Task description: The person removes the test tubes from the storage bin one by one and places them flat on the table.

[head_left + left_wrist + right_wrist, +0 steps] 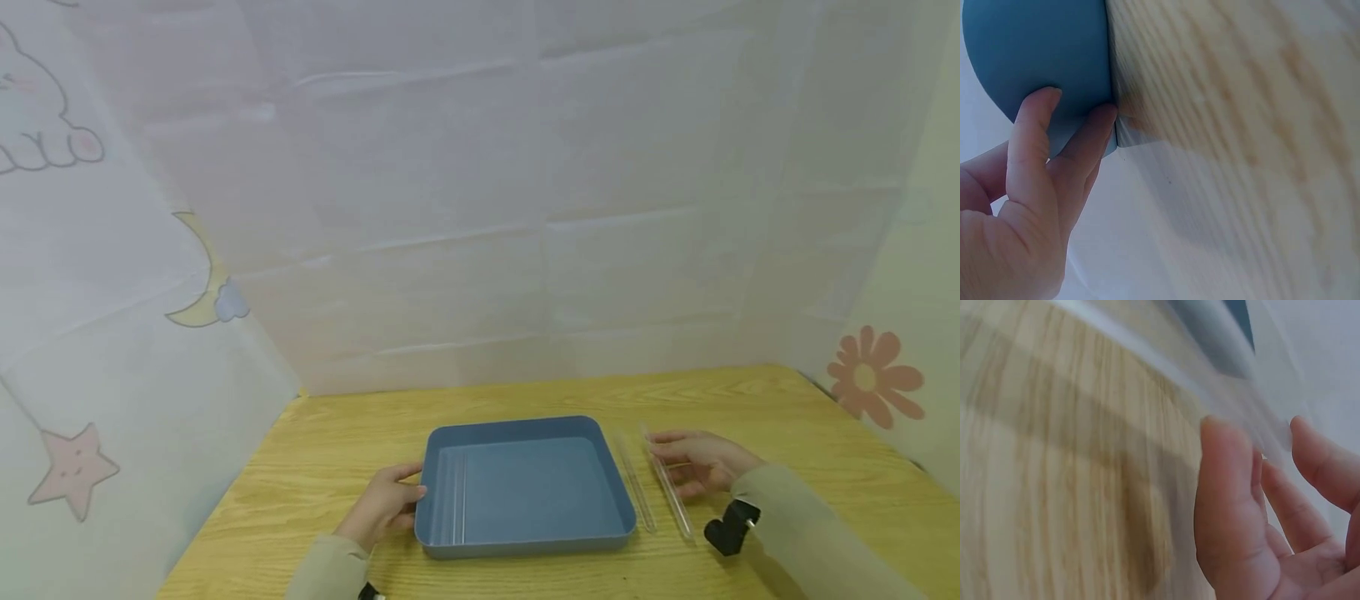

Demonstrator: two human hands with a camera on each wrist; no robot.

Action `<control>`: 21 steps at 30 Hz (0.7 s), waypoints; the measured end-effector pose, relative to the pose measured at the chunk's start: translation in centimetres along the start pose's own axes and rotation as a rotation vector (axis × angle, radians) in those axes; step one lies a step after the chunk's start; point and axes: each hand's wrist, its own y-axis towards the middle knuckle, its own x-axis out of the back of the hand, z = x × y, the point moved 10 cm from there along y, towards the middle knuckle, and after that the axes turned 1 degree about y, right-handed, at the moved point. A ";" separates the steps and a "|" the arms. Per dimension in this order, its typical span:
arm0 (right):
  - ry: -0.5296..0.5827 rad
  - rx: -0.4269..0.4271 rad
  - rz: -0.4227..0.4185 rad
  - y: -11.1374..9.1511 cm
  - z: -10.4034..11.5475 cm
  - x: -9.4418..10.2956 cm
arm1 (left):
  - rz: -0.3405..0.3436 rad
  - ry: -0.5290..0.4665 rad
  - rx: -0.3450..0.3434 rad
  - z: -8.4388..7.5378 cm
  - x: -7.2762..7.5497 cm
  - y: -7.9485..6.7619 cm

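A blue rectangular tray [532,546] lies on the table, and several clear tubes [459,500] rest side by side along its left inner wall. My left hand [386,504] is at the tray's left side; in the left wrist view its fingertips touch the outer wall of the blue tray [1041,50]. To the right of the tray, my right hand [697,462] pinches a clear test tube [671,492] between thumb and fingers, the tube slanting toward me. Between it and the tray lies another clear test tube [637,487]. The right wrist view shows the held tube blurred at the fingertips [1216,434].
The yellow wood-grain table [337,425] ends against a pale sheet wall [450,250] at the back. Printed sheets stand at the left and right sides. A black wrist camera [731,527] sits on the right sleeve.
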 end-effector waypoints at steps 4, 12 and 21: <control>-0.009 -0.003 -0.044 0.4 -0.2 0.6 | -0.004 0.001 -0.003 -0.1 0.0 0.0; -0.105 0.033 -0.091 1.1 -0.1 1.4 | 0.001 -0.010 0.003 -0.1 -0.2 0.1; -0.212 0.104 -0.131 0.9 0.7 0.9 | -0.019 -0.014 0.028 0.3 0.0 0.3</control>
